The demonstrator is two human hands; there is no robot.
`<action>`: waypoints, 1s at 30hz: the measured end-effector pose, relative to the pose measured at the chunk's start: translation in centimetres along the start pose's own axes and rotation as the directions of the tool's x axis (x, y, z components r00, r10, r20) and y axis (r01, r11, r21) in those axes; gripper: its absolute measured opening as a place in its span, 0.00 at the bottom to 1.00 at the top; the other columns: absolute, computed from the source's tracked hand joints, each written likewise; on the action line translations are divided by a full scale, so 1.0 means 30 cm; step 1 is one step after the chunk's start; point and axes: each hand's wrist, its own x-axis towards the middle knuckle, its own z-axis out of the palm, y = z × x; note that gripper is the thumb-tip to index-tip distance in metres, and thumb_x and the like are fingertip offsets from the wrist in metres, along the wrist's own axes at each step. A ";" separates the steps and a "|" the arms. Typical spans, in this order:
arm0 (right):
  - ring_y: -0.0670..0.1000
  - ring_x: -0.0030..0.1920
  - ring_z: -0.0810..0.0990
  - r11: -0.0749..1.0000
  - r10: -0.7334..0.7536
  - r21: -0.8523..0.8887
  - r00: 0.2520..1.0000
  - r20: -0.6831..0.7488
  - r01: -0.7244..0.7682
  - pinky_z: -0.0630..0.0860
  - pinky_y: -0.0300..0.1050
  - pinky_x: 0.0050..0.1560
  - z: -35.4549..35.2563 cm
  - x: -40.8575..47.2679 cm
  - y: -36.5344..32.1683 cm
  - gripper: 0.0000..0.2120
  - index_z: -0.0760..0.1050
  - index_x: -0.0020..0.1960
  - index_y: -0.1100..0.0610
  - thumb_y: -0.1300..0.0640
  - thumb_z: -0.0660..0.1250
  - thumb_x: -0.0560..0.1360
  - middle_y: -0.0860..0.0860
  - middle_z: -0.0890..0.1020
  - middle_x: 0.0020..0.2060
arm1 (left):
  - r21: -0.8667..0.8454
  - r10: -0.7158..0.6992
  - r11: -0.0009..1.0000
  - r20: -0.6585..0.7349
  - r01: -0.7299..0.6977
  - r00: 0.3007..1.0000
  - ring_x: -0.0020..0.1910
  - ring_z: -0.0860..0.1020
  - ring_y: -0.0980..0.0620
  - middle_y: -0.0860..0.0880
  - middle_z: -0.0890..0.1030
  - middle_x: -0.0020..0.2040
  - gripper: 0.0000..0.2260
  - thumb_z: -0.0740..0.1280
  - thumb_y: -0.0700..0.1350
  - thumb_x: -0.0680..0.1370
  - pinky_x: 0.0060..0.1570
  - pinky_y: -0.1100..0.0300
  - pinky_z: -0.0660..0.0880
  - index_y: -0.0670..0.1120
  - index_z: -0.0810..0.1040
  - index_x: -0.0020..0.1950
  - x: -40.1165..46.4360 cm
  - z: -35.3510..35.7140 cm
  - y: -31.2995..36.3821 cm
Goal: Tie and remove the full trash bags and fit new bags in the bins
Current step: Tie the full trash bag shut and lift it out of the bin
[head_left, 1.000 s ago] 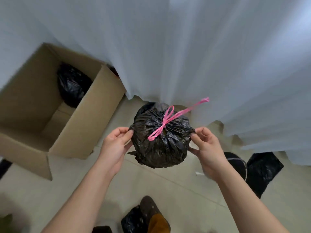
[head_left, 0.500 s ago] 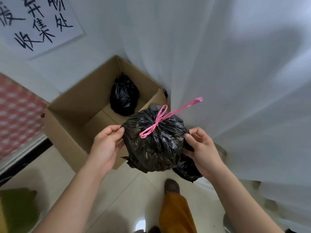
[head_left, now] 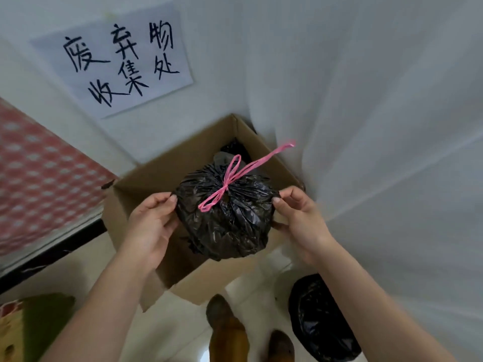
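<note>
We cannot see the bottom of the box [head_left: 230, 280]: the bag [head_left: 227, 220] we hold over its open top covers most of the inside, and only a sliver of another black bag [head_left: 234, 150] shows at the far corner. Our palms are turned away from us, so where each thumb lies under the bag is hard to make out. A bin [head_left: 321, 320] lined in black stands by our feet at the lower right, its far side cut off by the white curtain [head_left: 379, 126]. The bag is black, crinkled, round and full, its neck gathered and tied with a pink string [head_left: 230, 178] in a bow, one long end pointing up and right. Our left hand [head_left: 151, 226] pinches its left side with curled fingers [head_left: 167, 202]; our right hand [head_left: 303, 218] pinches its right side likewise
</note>
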 end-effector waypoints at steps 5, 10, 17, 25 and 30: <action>0.47 0.32 0.69 0.999 0.035 -0.037 0.999 -0.026 -0.036 0.66 0.42 0.35 0.135 0.246 0.040 0.12 0.69 0.39 0.55 0.65 0.63 0.79 0.46 0.74 0.30 | -0.046 -0.057 0.997 -0.032 0.056 0.998 0.41 0.82 0.55 0.51 0.84 0.40 0.11 0.64 0.35 0.78 0.49 0.56 0.77 0.48 0.78 0.40 0.262 -0.082 -0.013; 0.50 0.41 0.77 0.991 0.118 -0.059 0.992 -0.048 -0.121 0.73 0.50 0.47 0.269 0.479 0.173 0.10 0.71 0.40 0.57 0.65 0.63 0.79 0.52 0.80 0.38 | -0.096 -0.191 0.979 -0.114 0.180 0.975 0.39 0.83 0.54 0.49 0.84 0.40 0.09 0.64 0.35 0.78 0.48 0.56 0.78 0.46 0.76 0.42 0.540 -0.183 -0.099; 0.55 0.51 0.78 0.958 0.252 -0.130 0.967 -0.045 -0.256 0.73 0.63 0.60 0.336 0.790 0.428 0.08 0.71 0.42 0.57 0.64 0.61 0.80 0.53 0.80 0.44 | -0.120 -0.320 0.946 -0.227 0.300 0.920 0.45 0.83 0.52 0.47 0.84 0.45 0.05 0.63 0.37 0.80 0.45 0.58 0.77 0.45 0.76 0.47 0.860 -0.283 -0.318; 0.59 0.60 0.77 0.917 0.333 -0.214 0.942 -0.053 -0.336 0.73 0.64 0.62 0.361 1.091 0.735 0.04 0.72 0.47 0.59 0.63 0.62 0.80 0.56 0.80 0.53 | -0.153 -0.349 0.937 -0.351 0.314 0.869 0.48 0.83 0.52 0.47 0.83 0.49 0.04 0.64 0.36 0.79 0.46 0.58 0.78 0.45 0.76 0.51 1.132 -0.376 -0.556; 0.52 0.52 0.78 0.902 0.371 -0.216 0.927 -0.060 -0.375 0.73 0.60 0.64 0.386 1.226 0.852 0.08 0.71 0.43 0.56 0.63 0.62 0.80 0.52 0.79 0.47 | -0.097 -0.328 0.943 -0.436 0.319 0.838 0.47 0.82 0.53 0.47 0.82 0.48 0.05 0.64 0.36 0.79 0.51 0.57 0.79 0.45 0.76 0.48 1.249 -0.384 -0.621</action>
